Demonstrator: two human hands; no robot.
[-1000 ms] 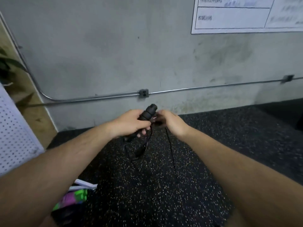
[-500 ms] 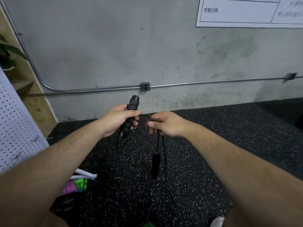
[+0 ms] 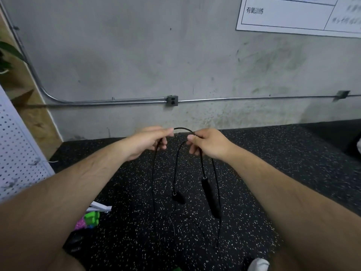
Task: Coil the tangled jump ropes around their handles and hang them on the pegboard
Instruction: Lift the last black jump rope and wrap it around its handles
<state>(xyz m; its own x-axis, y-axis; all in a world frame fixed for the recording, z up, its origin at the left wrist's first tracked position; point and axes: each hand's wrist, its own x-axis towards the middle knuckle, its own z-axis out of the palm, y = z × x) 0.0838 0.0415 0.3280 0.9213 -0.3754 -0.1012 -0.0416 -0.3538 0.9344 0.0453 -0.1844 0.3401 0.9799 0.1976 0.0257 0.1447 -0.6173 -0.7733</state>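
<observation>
At the far left edge of the frame stands the white pegboard (image 3: pixel 17 153), well apart from our hands. In the middle of the frame, our left hand (image 3: pixel 148 141) pinches the black jump rope (image 3: pixel 183 130), fingers pressed together on the cord; a short arc of it bridges to our right hand (image 3: pixel 209 143), likewise pinched shut on the cord. Below the hands, strands hang straight down toward the speckled floor (image 3: pixel 273 173), and two black handles dangle: the shorter-looking handle (image 3: pixel 178 197) lower centre, the longer handle (image 3: pixel 212 198) just right of it, long axis near vertical. We judge the right hand nearer the longer handle, directly below it, for gathering and winding.
</observation>
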